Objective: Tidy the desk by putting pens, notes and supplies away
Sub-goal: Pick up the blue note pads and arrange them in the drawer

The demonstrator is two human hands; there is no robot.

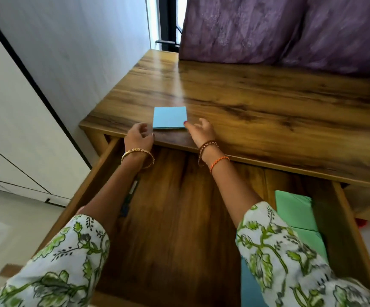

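- The wooden desk (pixel 257 103) fills the middle and right of the frame; its glossy top is seen bare except for one item, so little is judged to be left on it.
- Below the desk edge, an open drawer (pixel 179 218) occupies the lower centre. Its floor is mostly free, which is judged to leave ample room for the pad to be laid flat.
- Purple cushions (pixel 290 29) are seen at the upper right, resting on the back of the desk; a pale wall (pixel 80 41) and white panels with dark trim stand at the left, and a light floor (pixel 7 218) shows at the lower left.
- Green folded paper (pixel 297 209) is seen at the right side of the drawer, with a teal sheet (pixel 249 286) at the lower right edge, partly hidden by a sleeve.
- A blue note pad (pixel 169 117) lies flat near the front edge of the desk, left of centre, between the two hands.
- The left hand (pixel 138 136) is loosely curled and empty, at the desk edge just beside the pad's lower left corner.
- The right hand (pixel 199 130) is open and empty, fingers spread, a fingertip at the pad's lower right corner; whether it touches cannot be told.
- The pad is best pinched by opposite edges so the sheets are kept together, lifted clear of the desk lip, then lowered into the drawer.
- A pen-like object (pixel 133 187) is glimpsed in the drawer under the left forearm, too hidden to identify surely.
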